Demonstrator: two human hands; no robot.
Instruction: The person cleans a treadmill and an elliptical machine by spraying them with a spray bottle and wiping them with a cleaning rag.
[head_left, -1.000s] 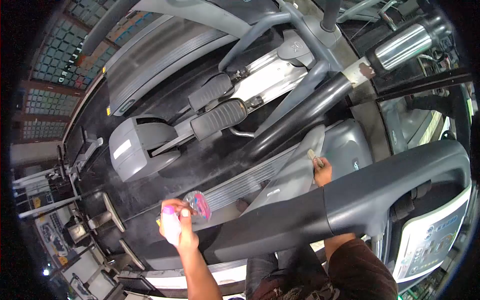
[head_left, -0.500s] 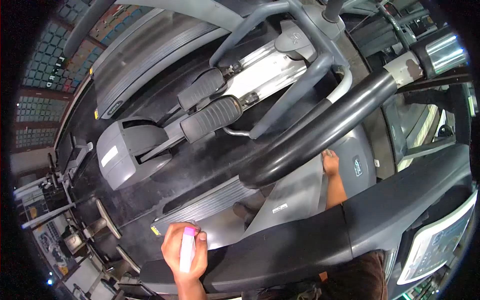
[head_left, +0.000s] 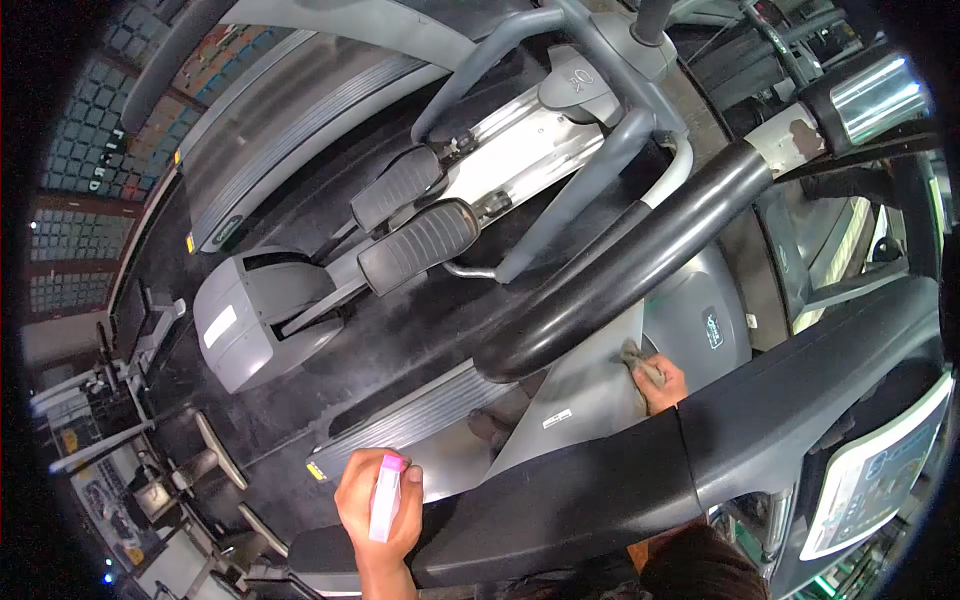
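In the lower left, my left hand (head_left: 375, 515) is wrapped round a slim white bottle (head_left: 383, 505) with a pink top, held upright over the near black handrail. My right hand (head_left: 664, 383) is closed on a crumpled grey-brown cloth (head_left: 640, 362). That cloth lies against the grey side panel (head_left: 590, 385) of a treadmill, beside its rounded motor cover (head_left: 712, 290). The handrail (head_left: 560, 500) hides my right forearm. A small white label (head_left: 557, 418) is stuck on the panel, left of my right hand.
A thick black bar (head_left: 640, 265) slants across above my right hand. The console (head_left: 875, 475) stands at the lower right. Beyond are an elliptical trainer with ribbed pedals (head_left: 418, 247) and another treadmill (head_left: 300, 130). A dark shoe (head_left: 488, 428) shows below the panel.
My right hand has come back along the panel toward the near handrail, and the cloth now shows in it. My left hand, still round the bottle, has shifted slightly right.
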